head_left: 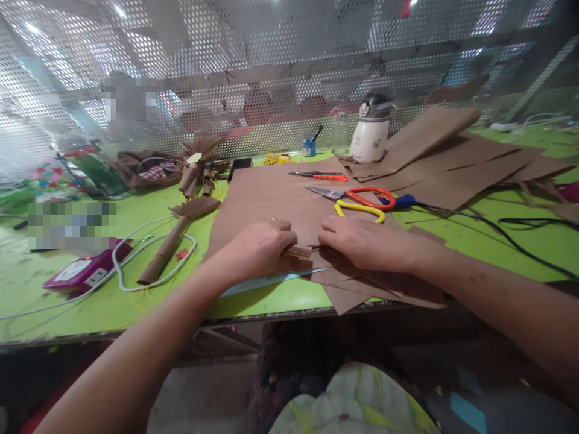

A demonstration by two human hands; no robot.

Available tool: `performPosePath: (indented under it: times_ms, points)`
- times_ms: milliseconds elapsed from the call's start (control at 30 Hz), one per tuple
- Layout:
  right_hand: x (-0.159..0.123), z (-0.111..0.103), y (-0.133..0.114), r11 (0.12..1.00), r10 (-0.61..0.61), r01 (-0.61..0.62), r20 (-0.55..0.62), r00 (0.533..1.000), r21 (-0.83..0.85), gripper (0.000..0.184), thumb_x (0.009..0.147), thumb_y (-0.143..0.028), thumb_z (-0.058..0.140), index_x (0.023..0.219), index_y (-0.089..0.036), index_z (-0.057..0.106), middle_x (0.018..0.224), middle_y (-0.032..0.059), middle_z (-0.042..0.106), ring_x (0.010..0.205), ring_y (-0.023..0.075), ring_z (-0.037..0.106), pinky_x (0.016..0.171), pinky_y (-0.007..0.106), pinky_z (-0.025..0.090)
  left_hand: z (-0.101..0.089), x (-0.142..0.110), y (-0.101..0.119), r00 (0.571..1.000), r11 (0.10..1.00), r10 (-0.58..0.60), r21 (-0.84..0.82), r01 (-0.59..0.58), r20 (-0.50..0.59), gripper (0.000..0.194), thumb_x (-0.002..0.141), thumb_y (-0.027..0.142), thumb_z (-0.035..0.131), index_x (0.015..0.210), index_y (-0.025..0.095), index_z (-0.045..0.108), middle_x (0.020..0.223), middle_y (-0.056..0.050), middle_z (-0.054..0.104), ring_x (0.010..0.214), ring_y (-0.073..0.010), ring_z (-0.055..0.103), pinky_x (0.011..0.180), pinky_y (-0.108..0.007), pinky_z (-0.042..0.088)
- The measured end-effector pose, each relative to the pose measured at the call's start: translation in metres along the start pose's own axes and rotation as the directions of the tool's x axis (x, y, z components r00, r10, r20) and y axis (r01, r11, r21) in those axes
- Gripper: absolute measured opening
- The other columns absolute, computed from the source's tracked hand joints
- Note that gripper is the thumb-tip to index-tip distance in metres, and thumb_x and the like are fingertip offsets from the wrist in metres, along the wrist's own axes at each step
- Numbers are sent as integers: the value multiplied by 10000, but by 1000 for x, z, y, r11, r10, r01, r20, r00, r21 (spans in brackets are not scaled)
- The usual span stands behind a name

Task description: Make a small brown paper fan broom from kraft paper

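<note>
Bright green counter [45, 316] carries a wide, flat brown paper sheet [257, 193]. Above it, the left hand [257, 244] pinches a narrow, layered brown paper strip [298, 252]; folding seems to be in hand. Beside it, the right hand [355, 241] has bent fingers, close together; their grip I cannot tell. Another fold would need even edges. Left fingers hide the strip's far end.

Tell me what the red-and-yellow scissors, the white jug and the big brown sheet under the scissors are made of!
Scissors: shiny grey blades, so likely metal; smooth, bright handles, perhaps plastic.
Jug: pale, smooth body with a soft shine; painted metal or plastic, I can't tell.
Sheet: matte, brown and thin, so probably paper.
</note>
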State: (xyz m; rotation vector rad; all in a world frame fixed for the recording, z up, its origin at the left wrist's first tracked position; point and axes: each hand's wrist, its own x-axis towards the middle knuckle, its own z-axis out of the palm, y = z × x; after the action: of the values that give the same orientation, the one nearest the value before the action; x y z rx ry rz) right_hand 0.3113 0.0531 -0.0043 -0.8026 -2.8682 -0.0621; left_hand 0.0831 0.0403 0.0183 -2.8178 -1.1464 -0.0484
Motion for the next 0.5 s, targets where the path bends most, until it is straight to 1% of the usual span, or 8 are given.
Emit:
performPosePath:
  times_ms: [133,267,367,500]
  points:
    - [0,-2,-5,996,-45,44,-6,999,-77,86,869,-112,481,862,-150,558,838,66,552,707,170,451,597,287,280,1,-1,0,1000,999,8,39,-7,-4,279,821,407,532,784,164,664,754,-58,600,624,-164,562,543,-265,346]
    - [-1,-3,-9,964,-143,135,-19,990,-227,129,858,-68,460,827,-140,562,808,86,560,715,191,449,603,307,277,2,-2,-2,1000,997,23,76,-23,4,325,815,471,539,802,163,641,778,-54,592,621,-161,553,532,-270,333]
    - [-2,-3,-10,945,-185,169,-32,982,-279,140,865,-69,451,834,-144,565,815,88,561,713,196,454,604,313,286,2,-2,-1,999,993,32,110,-34,17,339,820,486,533,814,161,627,778,-51,578,621,-156,544,524,-267,321]
    - [-3,-4,-10,933,-210,201,2,978,-299,141,875,-84,457,840,-149,577,839,86,564,752,206,470,616,316,305,0,-4,3,996,983,82,163,-85,29,214,839,369,541,831,167,610,807,-47,570,616,-150,520,509,-270,296]
